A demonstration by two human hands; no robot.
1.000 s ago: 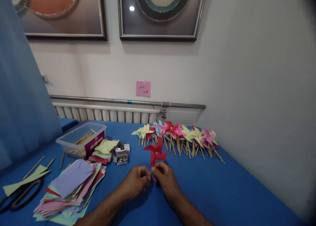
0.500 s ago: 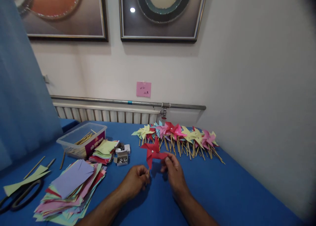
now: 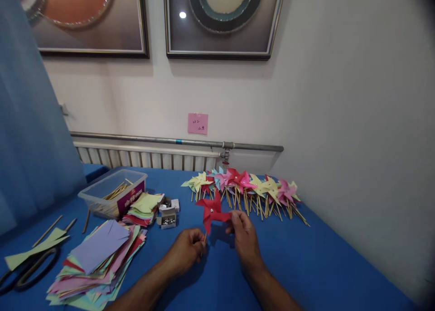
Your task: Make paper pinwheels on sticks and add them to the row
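Fingers [image 3: 200,244] of the left hand [image 3: 185,250] pinch the stick of a red pinwheel [image 3: 212,211], while the right hand [image 3: 244,236] pinches one of its blades.

Held upright, the pinwheel stands just above the blue desk [image 3: 306,261], near its middle and in front of a row of finished pinwheels [image 3: 251,186] lying along the far edge by the wall. Toward the left edge lie a stack of coloured paper squares [image 3: 98,256], a small box of pins [image 3: 167,219], a clear tub of sticks [image 3: 113,191] and scissors [image 3: 29,268].
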